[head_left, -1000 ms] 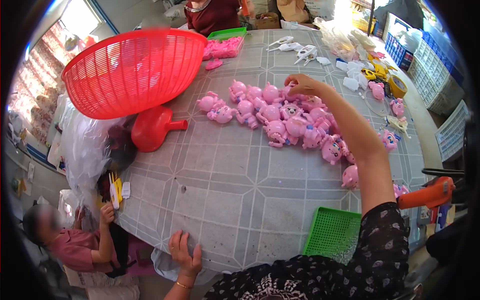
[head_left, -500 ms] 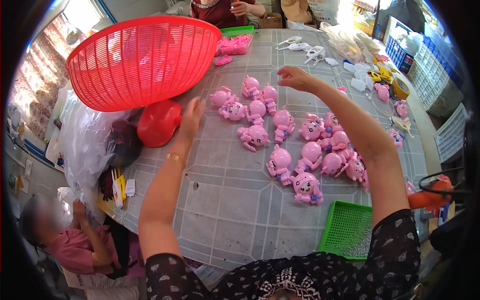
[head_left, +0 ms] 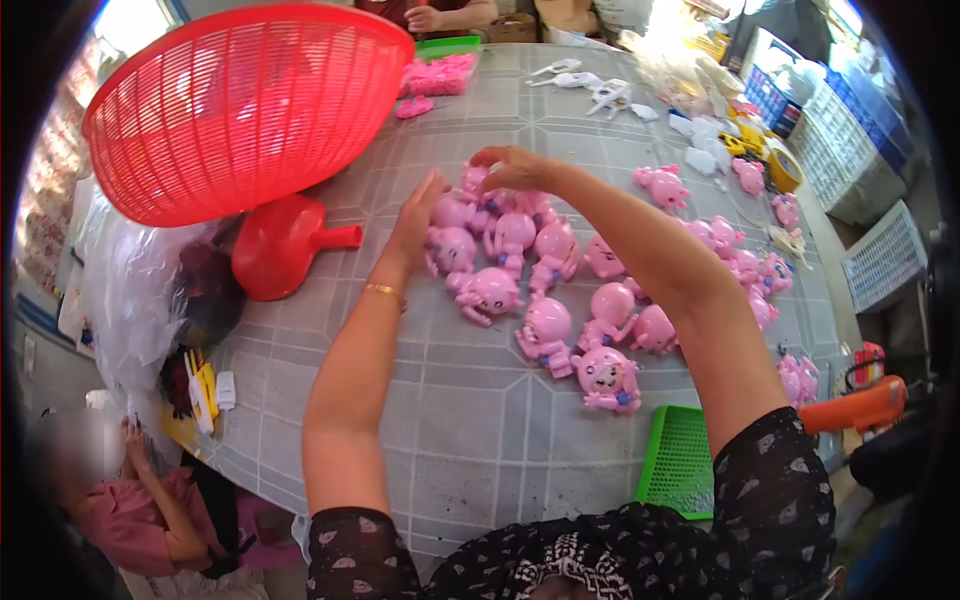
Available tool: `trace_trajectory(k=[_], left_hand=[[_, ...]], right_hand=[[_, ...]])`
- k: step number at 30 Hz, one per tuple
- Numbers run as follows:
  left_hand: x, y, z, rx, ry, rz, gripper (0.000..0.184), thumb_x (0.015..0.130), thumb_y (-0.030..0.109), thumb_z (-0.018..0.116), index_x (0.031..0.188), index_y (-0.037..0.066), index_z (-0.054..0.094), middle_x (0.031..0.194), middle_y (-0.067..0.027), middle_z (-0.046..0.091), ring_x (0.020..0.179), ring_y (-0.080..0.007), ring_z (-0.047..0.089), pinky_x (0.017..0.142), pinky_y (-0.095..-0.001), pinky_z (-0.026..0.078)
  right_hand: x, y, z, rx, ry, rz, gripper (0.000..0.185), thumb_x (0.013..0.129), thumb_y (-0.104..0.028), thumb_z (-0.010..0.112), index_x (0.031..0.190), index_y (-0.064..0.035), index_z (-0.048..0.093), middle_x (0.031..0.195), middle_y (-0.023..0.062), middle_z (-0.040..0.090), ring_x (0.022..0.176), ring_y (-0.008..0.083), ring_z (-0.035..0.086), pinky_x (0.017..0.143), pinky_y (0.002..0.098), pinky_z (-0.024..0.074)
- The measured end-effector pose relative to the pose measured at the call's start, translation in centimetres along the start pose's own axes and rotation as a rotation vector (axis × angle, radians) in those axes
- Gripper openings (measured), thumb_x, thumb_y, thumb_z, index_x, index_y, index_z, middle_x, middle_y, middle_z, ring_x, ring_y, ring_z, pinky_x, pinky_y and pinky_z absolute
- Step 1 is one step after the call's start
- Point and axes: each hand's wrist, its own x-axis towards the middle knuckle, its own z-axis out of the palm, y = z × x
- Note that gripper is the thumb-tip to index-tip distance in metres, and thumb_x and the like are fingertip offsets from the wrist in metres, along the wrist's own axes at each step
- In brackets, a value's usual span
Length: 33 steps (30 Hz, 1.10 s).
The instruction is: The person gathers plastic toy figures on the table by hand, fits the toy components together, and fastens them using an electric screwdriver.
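Many pink toy figures (head_left: 548, 325) lie spread over the tiled-pattern table (head_left: 450, 400). My left hand (head_left: 420, 208) stands on edge against the left side of the upper group, its fingers stretched upward and no toy in its grip. Over the top of the same group reaches my right hand (head_left: 513, 170), fingers spread and curved down beside a pink figure (head_left: 474, 180). Whether its fingertips touch that toy is unclear. More figures (head_left: 712, 236) lie to the right, partly behind my right forearm.
A red basket (head_left: 250, 110) and red scoop (head_left: 275, 245) stand left. Near my body is a green tray (head_left: 675, 465); an orange-handled tool (head_left: 855, 403) is at right. White parts (head_left: 605, 92) lie at the back. Co-workers sit at left (head_left: 150, 510) and at the far edge (head_left: 440, 14).
My left hand came up from the near edge to the toys' left side. My right hand moved left over them. The pile has been spread out, and its upper-left toys now sit closer together.
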Motion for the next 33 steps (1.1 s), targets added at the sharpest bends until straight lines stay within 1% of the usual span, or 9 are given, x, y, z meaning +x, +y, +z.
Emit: trace_trajectory(k=[4, 10, 14, 16, 20, 24, 26, 29, 33], left_hand=[[-5.2, 0.0, 3.0, 0.219, -0.075, 0.118, 0.068, 0.101, 0.041, 0.052, 0.149, -0.004, 0.036, 0.15, -0.0193, 0.043, 0.139, -0.0234, 0.04, 0.114, -0.0335, 0.03], [-14.3, 2.2, 5.8, 0.229, -0.107, 0.025, 0.069, 0.102, 0.036, 0.053, 0.153, -0.001, 0.027, 0.152, -0.0224, 0.038, 0.14, -0.0262, 0.038, 0.115, -0.0356, 0.031], [-19.2, 2.8, 5.1, 0.359, -0.077, 0.042, 0.075, 0.1, 0.044, 0.054, 0.153, -0.001, 0.028, 0.153, -0.0239, 0.037, 0.142, -0.0312, 0.036, 0.116, -0.04, 0.029], [-21.1, 2.1, 4.5, 0.591, -0.034, 0.146, 0.075, 0.099, 0.045, 0.056, 0.152, -0.002, 0.03, 0.152, -0.0242, 0.037, 0.142, -0.0328, 0.036, 0.116, -0.0408, 0.028], [-25.0, 3.4, 6.9, 0.986, 0.082, 0.425, 0.073, 0.091, 0.036, 0.07, 0.146, -0.001, 0.04, 0.148, -0.0242, 0.041, 0.142, -0.0376, 0.035, 0.116, -0.0451, 0.026], [-28.4, 4.7, 10.5, 1.053, 0.032, 0.636, 0.069, 0.083, 0.024, 0.078, 0.141, 0.001, 0.048, 0.145, -0.021, 0.046, 0.14, -0.0379, 0.038, 0.117, -0.0479, 0.027], [-29.9, 5.2, 11.9, 1.046, -0.031, 0.684, 0.065, 0.08, 0.017, 0.077, 0.138, 0.002, 0.052, 0.145, -0.0199, 0.047, 0.139, -0.0375, 0.04, 0.116, -0.0485, 0.029], [-30.7, 5.3, 12.8, 0.896, -0.068, 0.695, 0.062, 0.079, 0.012, 0.077, 0.136, 0.002, 0.054, 0.143, -0.0186, 0.049, 0.135, -0.0352, 0.044, 0.114, -0.0461, 0.032], [-30.9, 5.5, 14.3, 0.67, -0.001, 0.614, 0.059, 0.083, 0.006, 0.075, 0.137, 0.001, 0.052, 0.14, -0.015, 0.053, 0.127, -0.0272, 0.052, 0.107, -0.0396, 0.041]], right_hand=[[-6.6, -0.7, 0.8, -0.054, -0.026, -0.109, 0.065, 0.078, -0.038, 0.075, 0.13, -0.0007, 0.06, 0.127, 0.0205, 0.063, 0.118, 0.0311, 0.06, 0.103, 0.0401, 0.0468], [-16.4, -4.7, -5.5, 0.025, -0.156, -0.042, 0.04, 0.089, -0.032, 0.067, 0.117, -0.0047, 0.07, 0.118, 0.0141, 0.07, 0.109, 0.0236, 0.064, 0.1, 0.0361, 0.0479], [-17.5, 8.9, -13.6, -0.681, 0.548, 0.215, 0.066, 0.078, -0.051, 0.069, 0.133, -0.0147, 0.061, 0.129, 0.0157, 0.064, 0.119, 0.0346, 0.06, 0.103, 0.0432, 0.0462], [-18.3, 11.8, -15.3, -0.47, 0.101, 0.522, 0.067, 0.075, -0.05, 0.07, 0.133, -0.0175, 0.062, 0.123, 0.0175, 0.066, 0.115, 0.036, 0.062, 0.101, 0.043, 0.048], [-20.5, 9.8, -11.0, -0.492, 0.245, 0.374, 0.061, 0.071, -0.04, 0.073, 0.12, -0.0054, 0.067, 0.116, 0.0226, 0.067, 0.107, 0.0361, 0.065, 0.095, 0.0427, 0.0515], [-21.2, 5.4, -10.2, -0.419, 0.276, 0.38, 0.065, 0.072, -0.045, 0.073, 0.127, -0.0114, 0.064, 0.122, 0.0224, 0.065, 0.116, 0.0349, 0.062, 0.098, 0.0438, 0.0504], [-21.1, 4.4, -10.5, -0.246, 0.66, 0.157, 0.065, 0.071, -0.042, 0.075, 0.125, -0.0091, 0.064, 0.119, 0.0202, 0.066, 0.108, 0.0303, 0.065, 0.092, 0.0418, 0.0537], [-23.6, -2.0, -10.8, 0.483, 0.586, 0.194, 0.062, 0.077, -0.04, 0.074, 0.129, -0.0089, 0.06, 0.114, 0.0137, 0.067, 0.094, 0.0203, 0.068, 0.065, 0.034, 0.0572], [-27.3, -8.1, -7.8, 0.92, 0.264, 0.127, 0.062, 0.087, -0.032, 0.068, 0.14, -0.0064, 0.048, 0.125, 0.0136, 0.06, 0.103, 0.0215, 0.065, 0.075, 0.0342, 0.0561]])
